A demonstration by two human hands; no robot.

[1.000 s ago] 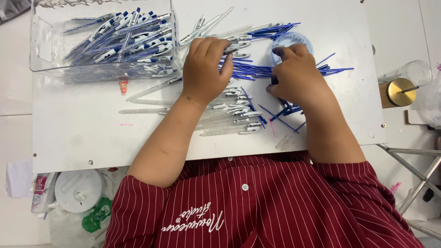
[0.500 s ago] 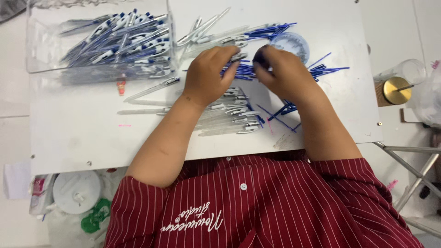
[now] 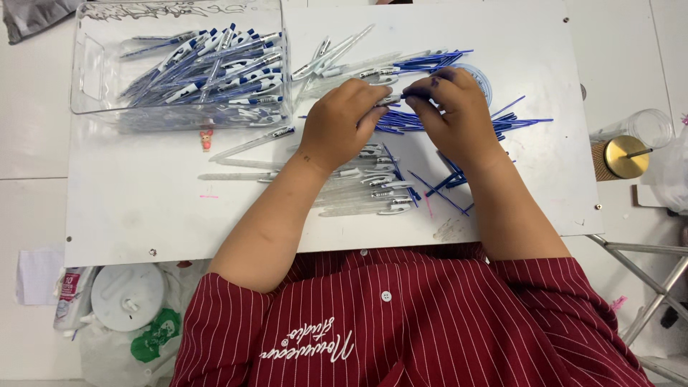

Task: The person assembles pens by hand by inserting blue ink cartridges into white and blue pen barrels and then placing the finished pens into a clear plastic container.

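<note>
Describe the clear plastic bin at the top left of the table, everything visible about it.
The clear rectangular plastic bin sits upright on the white table board, at its far left corner. Its walls are transparent, with a handle cut-out in the left end wall, and its top is open. Inside lies a loose heap of assembled blue and white pens, mostly slanted and overlapping. A small pink figure sticker lies on the board just in front of it. Neither hand touches the bin.
</note>
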